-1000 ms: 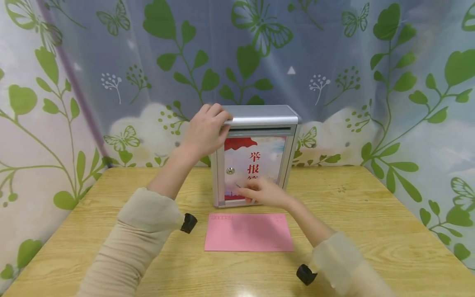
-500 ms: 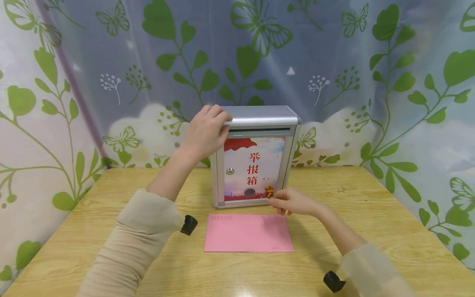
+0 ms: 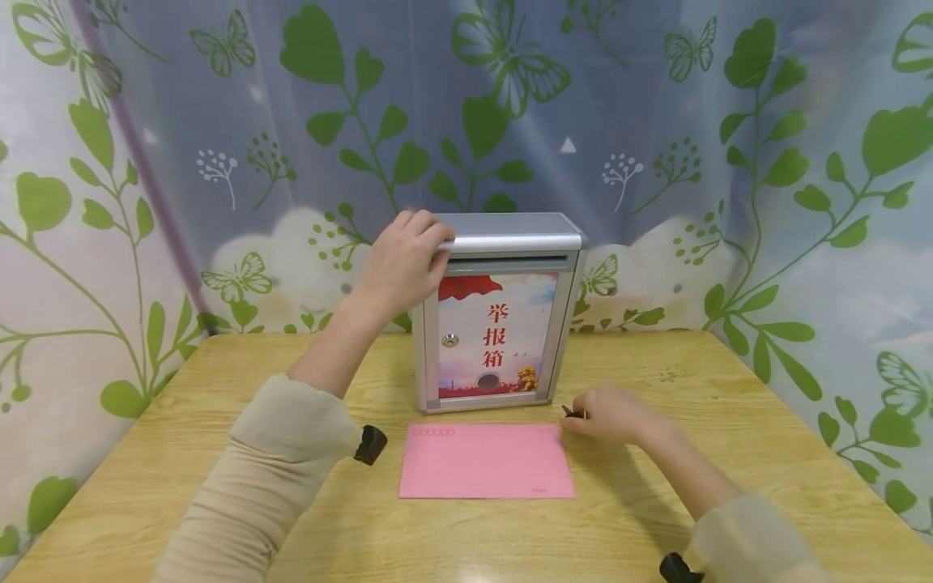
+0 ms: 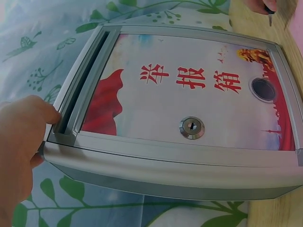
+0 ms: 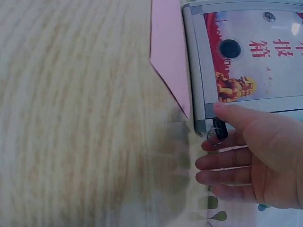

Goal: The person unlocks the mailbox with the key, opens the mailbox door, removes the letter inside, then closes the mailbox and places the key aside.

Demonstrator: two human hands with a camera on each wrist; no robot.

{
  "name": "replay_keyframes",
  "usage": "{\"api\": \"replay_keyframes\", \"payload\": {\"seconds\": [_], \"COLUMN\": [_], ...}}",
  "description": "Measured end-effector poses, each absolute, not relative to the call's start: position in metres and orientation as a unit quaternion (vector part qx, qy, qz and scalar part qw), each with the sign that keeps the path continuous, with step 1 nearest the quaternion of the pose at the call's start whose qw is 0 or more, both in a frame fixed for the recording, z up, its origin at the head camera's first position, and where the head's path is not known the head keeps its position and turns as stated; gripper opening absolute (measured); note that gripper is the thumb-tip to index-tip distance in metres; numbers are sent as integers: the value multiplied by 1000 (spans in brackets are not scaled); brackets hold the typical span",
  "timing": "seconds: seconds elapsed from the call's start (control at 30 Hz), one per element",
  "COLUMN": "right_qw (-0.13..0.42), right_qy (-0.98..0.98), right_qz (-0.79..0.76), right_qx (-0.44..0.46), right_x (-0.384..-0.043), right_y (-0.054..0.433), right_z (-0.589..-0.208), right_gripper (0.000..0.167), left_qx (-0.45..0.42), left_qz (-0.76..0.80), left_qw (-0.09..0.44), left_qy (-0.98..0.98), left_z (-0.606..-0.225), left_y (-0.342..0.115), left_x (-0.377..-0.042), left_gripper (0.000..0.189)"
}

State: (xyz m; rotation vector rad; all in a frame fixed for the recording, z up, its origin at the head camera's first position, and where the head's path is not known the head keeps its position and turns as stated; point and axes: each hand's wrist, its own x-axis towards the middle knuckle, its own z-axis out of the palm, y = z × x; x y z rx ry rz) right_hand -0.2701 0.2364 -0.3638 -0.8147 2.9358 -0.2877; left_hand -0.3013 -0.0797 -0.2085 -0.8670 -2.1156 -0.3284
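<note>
A silver metal letterbox [image 3: 510, 295] with red characters on its front panel stands upright on the table. My left hand [image 3: 404, 263] grips its upper left corner; in the left wrist view the fingers bend over the edge by the slot [image 4: 83, 78]. The keyhole of the round lock [image 4: 191, 127] holds nothing. Right of the box's lower corner, my right hand [image 3: 612, 417] pinches a black-headed key [image 3: 572, 413] close over the table. A small metal ring [image 5: 215, 137] hangs from the key in the right wrist view. In front of the box lies a pink envelope [image 3: 484, 461].
The wooden table [image 3: 306, 518] reaches back to a curtain [image 3: 656, 97] printed with leaves and butterflies. Black wrist cameras [image 3: 370, 445] sit at both sleeve cuffs.
My right hand has moved from before the box's panel to the right and down beside the box, with the key. The left hand has stayed on the corner.
</note>
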Motion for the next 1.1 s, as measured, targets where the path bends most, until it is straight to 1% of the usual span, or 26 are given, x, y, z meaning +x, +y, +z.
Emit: {"api": "replay_keyframes", "payload": {"seconds": [0.23, 0.47, 0.8, 1.1], "right_qw": [31, 9, 20, 18], "right_qy": [967, 963, 951, 949], "right_qz": [-16, 21, 6, 10], "right_qx": [-251, -269, -308, -315], "right_x": [-267, -265, -271, -272], "right_y": [243, 245, 253, 254], "right_z": [-373, -375, -380, -380], "right_gripper": [39, 40, 41, 39], "left_qx": [-342, -343, -347, -342], "left_qz": [-131, -130, -127, -122], "left_qw": [402, 408, 413, 411], "left_qy": [-839, -836, -833, -836], "left_z": [-209, -208, -210, -209], "left_y": [-80, -79, -79, -80], "left_x": [-300, -301, -303, -301], "left_gripper": [14, 14, 14, 14]}}
